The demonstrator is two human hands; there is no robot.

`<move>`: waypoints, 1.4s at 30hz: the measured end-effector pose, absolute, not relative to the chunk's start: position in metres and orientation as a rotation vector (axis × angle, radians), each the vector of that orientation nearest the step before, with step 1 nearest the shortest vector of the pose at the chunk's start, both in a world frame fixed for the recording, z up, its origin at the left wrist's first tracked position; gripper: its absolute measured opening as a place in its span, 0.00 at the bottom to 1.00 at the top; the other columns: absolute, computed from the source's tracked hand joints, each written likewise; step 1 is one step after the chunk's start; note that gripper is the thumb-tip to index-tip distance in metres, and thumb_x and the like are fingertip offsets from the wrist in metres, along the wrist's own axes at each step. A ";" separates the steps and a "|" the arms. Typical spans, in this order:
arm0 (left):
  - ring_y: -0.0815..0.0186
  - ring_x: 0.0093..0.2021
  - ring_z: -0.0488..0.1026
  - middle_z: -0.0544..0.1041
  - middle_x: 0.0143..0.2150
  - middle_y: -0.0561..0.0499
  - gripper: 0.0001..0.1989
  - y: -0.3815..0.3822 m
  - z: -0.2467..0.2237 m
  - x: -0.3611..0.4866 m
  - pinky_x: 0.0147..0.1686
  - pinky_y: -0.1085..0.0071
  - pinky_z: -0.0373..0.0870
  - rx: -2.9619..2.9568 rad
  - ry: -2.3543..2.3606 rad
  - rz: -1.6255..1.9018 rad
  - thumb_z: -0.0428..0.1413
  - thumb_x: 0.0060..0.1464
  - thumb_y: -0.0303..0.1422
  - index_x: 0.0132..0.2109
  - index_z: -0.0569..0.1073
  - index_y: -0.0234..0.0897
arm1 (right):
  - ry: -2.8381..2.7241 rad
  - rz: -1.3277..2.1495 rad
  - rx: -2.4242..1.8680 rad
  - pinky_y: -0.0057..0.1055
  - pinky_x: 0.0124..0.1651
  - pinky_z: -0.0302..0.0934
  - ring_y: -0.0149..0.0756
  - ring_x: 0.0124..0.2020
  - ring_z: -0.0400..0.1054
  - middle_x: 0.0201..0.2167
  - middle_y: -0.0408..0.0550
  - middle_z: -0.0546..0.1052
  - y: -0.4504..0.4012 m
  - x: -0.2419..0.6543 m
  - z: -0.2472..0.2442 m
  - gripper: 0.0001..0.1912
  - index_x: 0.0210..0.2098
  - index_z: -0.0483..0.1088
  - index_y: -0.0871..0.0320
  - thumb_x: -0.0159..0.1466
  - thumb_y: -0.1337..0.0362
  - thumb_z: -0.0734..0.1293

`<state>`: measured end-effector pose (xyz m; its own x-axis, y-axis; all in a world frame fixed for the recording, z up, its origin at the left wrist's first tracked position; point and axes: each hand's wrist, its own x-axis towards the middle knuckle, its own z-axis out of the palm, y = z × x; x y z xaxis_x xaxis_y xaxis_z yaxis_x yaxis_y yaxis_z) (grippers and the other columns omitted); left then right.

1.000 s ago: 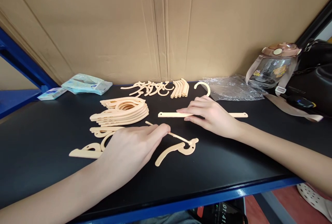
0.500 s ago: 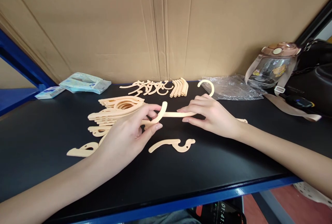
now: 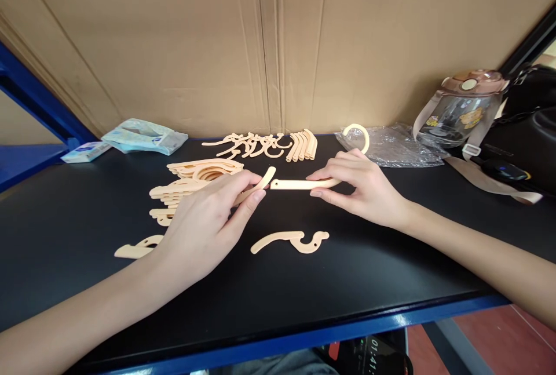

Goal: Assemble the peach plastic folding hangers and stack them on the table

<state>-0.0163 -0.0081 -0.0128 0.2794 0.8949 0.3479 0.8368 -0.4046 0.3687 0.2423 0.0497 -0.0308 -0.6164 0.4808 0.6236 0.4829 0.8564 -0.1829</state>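
My left hand (image 3: 221,204) is closed on a curved cream plastic hanger piece (image 3: 268,177), pinched between thumb and fingers with its bent end pointing up. Opposite it, my right hand (image 3: 354,184) grips a straight hanger arm (image 3: 295,184) whose end has a small hole. The two pieces nearly meet; whether they touch I cannot tell. Above my right knuckles curves a cream hook (image 3: 367,137); how it joins the held arm is hidden by my fingers. In front of both hands lies a loose jointed hanger piece (image 3: 282,237).
Stacked hanger parts (image 3: 174,189) lie beside my left hand. Farther back are loose hooks (image 3: 252,144) and curved arms (image 3: 302,146). A tissue packet (image 3: 145,137), plastic bag (image 3: 399,146), strapped bottle (image 3: 460,114) and black bag (image 3: 530,126) line the back. The table has a blue front edge (image 3: 391,323).
The arm in my right hand has pulled back from the left-hand piece and turned, so its holed end now shows. My right hand and the hook have shifted slightly right and up.
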 end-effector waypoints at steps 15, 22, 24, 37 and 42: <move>0.65 0.26 0.63 0.64 0.22 0.55 0.13 -0.010 -0.011 -0.017 0.28 0.70 0.56 3.048 1.312 0.756 0.48 0.65 0.33 0.31 0.69 0.35 | -2.389 0.051 -0.587 0.33 0.39 0.50 0.30 0.30 0.63 0.26 0.40 0.73 0.049 0.243 -0.030 0.07 0.34 0.73 0.58 0.65 0.61 0.68; 0.68 0.23 0.63 0.65 0.22 0.55 0.15 -0.009 -0.014 -0.018 0.26 0.70 0.53 3.149 1.100 0.598 0.47 0.67 0.33 0.31 0.70 0.35 | -2.452 0.112 -0.527 0.32 0.38 0.49 0.29 0.29 0.60 0.26 0.41 0.73 0.045 0.242 -0.032 0.10 0.34 0.74 0.59 0.66 0.58 0.68; 0.68 0.23 0.62 0.64 0.22 0.56 0.15 -0.008 -0.014 -0.018 0.26 0.70 0.52 3.127 1.066 0.591 0.48 0.67 0.32 0.30 0.68 0.36 | -2.462 0.113 -0.529 0.32 0.38 0.49 0.29 0.29 0.60 0.26 0.41 0.73 0.045 0.241 -0.032 0.11 0.34 0.74 0.59 0.66 0.57 0.68; 0.70 0.23 0.65 0.70 0.24 0.57 0.15 -0.019 -0.010 -0.014 0.23 0.72 0.56 2.688 1.663 0.838 0.46 0.67 0.40 0.34 0.67 0.39 | -2.477 0.080 -0.645 0.32 0.37 0.48 0.29 0.27 0.58 0.23 0.39 0.70 0.051 0.244 -0.029 0.13 0.31 0.72 0.58 0.69 0.58 0.64; 0.64 0.39 0.71 0.75 0.36 0.53 0.11 -0.018 -0.011 -0.015 0.39 0.67 0.66 2.725 1.491 0.939 0.44 0.69 0.36 0.42 0.70 0.40 | -2.507 0.095 -0.667 0.32 0.37 0.48 0.28 0.26 0.58 0.23 0.39 0.70 0.054 0.245 -0.031 0.13 0.32 0.73 0.59 0.69 0.58 0.64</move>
<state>-0.0148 -0.0185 -0.0108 0.4118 0.7396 0.5324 0.7996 -0.5735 0.1781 0.2451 0.0536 -0.0313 -0.7324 0.4793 0.4837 0.4414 0.8750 -0.1988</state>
